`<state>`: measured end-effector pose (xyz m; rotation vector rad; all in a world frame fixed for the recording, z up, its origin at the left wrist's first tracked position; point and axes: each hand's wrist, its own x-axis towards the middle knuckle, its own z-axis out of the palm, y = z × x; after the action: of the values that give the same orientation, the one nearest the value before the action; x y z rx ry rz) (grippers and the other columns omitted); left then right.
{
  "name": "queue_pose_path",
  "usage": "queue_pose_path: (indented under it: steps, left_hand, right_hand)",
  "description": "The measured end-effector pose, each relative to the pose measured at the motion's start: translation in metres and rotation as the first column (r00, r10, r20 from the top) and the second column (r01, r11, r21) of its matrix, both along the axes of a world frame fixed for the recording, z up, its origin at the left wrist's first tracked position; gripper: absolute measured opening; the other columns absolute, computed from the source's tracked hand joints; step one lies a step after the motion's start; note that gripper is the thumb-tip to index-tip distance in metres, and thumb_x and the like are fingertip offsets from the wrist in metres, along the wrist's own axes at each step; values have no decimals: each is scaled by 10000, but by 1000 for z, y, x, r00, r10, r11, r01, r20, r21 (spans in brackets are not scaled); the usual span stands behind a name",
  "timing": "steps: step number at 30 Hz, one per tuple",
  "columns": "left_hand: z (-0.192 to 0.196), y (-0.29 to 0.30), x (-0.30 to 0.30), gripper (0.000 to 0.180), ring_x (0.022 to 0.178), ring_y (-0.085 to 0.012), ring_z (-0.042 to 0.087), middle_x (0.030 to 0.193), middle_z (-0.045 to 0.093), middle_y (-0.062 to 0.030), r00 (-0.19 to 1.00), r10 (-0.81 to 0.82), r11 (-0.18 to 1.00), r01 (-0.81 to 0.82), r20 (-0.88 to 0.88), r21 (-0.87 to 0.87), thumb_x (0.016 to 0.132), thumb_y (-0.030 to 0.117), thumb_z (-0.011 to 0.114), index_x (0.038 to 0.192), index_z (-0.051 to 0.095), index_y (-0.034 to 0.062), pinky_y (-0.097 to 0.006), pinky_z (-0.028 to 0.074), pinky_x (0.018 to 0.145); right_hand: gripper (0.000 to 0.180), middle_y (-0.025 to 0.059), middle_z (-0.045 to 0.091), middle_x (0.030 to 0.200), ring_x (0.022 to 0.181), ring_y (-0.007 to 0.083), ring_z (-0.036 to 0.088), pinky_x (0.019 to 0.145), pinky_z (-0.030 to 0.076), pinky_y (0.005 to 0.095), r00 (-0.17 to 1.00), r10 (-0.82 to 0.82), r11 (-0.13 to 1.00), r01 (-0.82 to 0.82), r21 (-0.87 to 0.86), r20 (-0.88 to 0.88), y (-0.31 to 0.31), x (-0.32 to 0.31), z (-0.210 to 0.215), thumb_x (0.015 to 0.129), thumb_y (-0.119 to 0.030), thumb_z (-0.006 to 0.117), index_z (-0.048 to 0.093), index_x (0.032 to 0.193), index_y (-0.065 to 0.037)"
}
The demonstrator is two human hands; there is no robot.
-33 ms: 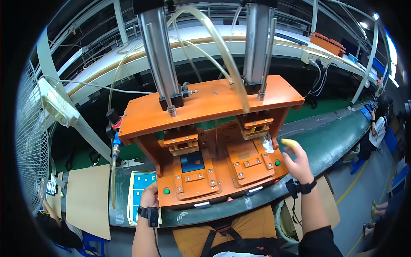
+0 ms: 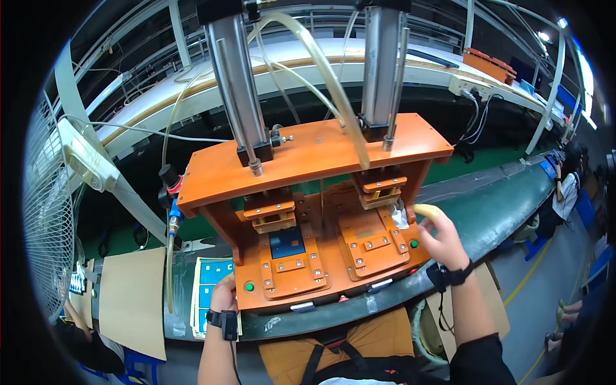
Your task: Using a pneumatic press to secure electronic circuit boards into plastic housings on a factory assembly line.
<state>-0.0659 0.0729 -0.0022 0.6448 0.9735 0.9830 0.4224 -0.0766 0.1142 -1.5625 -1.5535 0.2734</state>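
Observation:
An orange two-station press [image 2: 314, 151] stands in front of me, its two metal cylinders rising from the top. A dark blue square piece [image 2: 287, 243] lies in its left station under the raised press head; no such piece shows in the right station [image 2: 372, 234]. My left hand [image 2: 222, 295] is at the press's front left corner, beside a stack of blue-and-cream sheets [image 2: 215, 273]; its fingers are mostly hidden. Next to the press's right side is my right hand [image 2: 444, 242], thumb and fingers apart, a yellow cover on one finger. Close to it sits a crumpled white wad [image 2: 400, 218].
Green buttons [image 2: 249, 287] sit on the press's front corners. A brown cardboard sheet [image 2: 133, 301] leans at the left near a fan [image 2: 48, 212]. Behind the press run hoses and a white shelf [image 2: 308, 52]. Another person [image 2: 568, 186] works at the far right.
My right hand has shifted slightly left, closer to the press's right side. My left hand and the blue piece look unmoved.

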Motion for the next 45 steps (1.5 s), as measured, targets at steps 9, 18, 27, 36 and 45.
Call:
queue_pose_path:
  steps: [9, 18, 27, 36, 45]
  left_hand:
    - [-10, -27, -2, 496, 1215, -281, 567, 1315, 591, -164, 955, 16, 987, -62, 295, 147, 1016, 341, 453, 1377, 475, 3, -409, 460, 1017]
    - [11, -37, 0, 505, 1028, -205, 603, 1236, 615, -105, 972, 102, 971, -144, 211, 192, 1010, 404, 496, 1386, 473, 68, -354, 484, 919]
    - [17, -60, 46, 473, 1271, -216, 483, 1409, 463, -133, 912, 373, 615, -107, -169, 781, 995, 92, 474, 1448, 390, -12, -342, 389, 1069]
    - [-4, -61, 51, 574, 1366, -231, 406, 1478, 421, -146, 963, 259, 688, -126, -80, 715, 954, 147, 475, 1474, 326, -46, -355, 290, 1151]
    - [6, -66, 53, 585, 1338, -221, 435, 1459, 441, -153, 961, 270, 711, -153, -66, 686, 952, 173, 450, 1479, 323, -48, -341, 309, 1137]
  right_hand:
    - [456, 287, 613, 1125, 1033, 455, 599, 892, 509, 469, 841, 180, 888, 84, -452, 509, 68, -3, 22, 806, -53, 560, 521, 1254, 18]
    - [178, 232, 658, 832, 797, 416, 643, 741, 528, 425, 915, 76, 974, 17, -227, 397, 42, -27, 46, 740, -64, 642, 689, 879, 38]
    - [273, 244, 611, 935, 924, 422, 598, 837, 502, 440, 852, 304, 948, -227, -223, 425, 29, -80, 31, 771, -70, 618, 657, 1012, 52]
    - [632, 337, 564, 1136, 1101, 481, 549, 1002, 438, 458, 736, 471, 866, -280, -414, 487, 27, -94, 50, 866, -405, 674, 568, 1144, 153]
    - [775, 359, 569, 1131, 1113, 446, 572, 965, 462, 444, 706, 547, 712, -111, -693, 449, 69, -101, 73, 876, -582, 614, 584, 1073, 167]
